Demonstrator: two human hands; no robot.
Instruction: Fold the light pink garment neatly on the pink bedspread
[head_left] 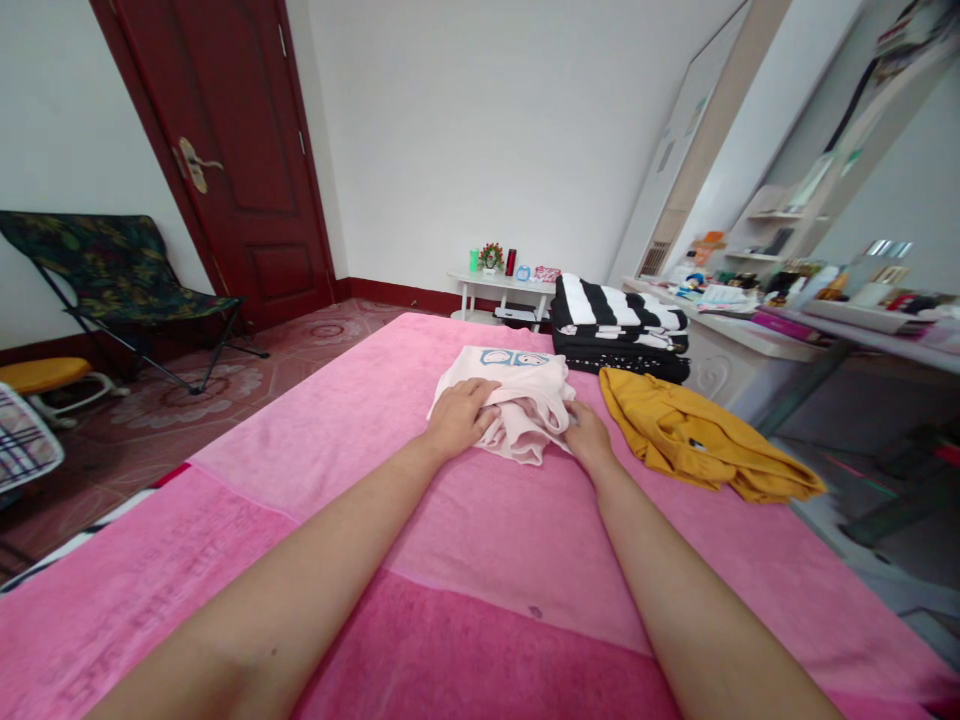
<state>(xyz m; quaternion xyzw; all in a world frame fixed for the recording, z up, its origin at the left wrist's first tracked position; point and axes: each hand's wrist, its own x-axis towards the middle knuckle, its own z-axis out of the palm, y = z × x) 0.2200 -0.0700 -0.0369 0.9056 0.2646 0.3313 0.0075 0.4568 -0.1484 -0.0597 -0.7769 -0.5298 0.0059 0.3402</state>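
A pale pink shirt (517, 372) with a blue-and-white print lies partly folded on the pink bed cover (322, 400), its near edge bunched in loose folds. My left hand (459, 415) rests at the shirt's left side with the fingers bent over the fabric and gripping it. On the opposite side, my right hand (588, 432) is closed on the shirt's edge; its fingertips are partly hidden by the cloth. To the right of that hand, a mustard-yellow garment (697, 435) lies crumpled near the bed's edge.
Folded black and black-and-white striped clothes (619, 325) are stacked at the bed's far right corner. A white side table (495, 285) stands beyond the bed. Cosmetics crowd the dresser (750, 325) at right. A folding chair (127, 270) and a red door (225, 150) are at left.
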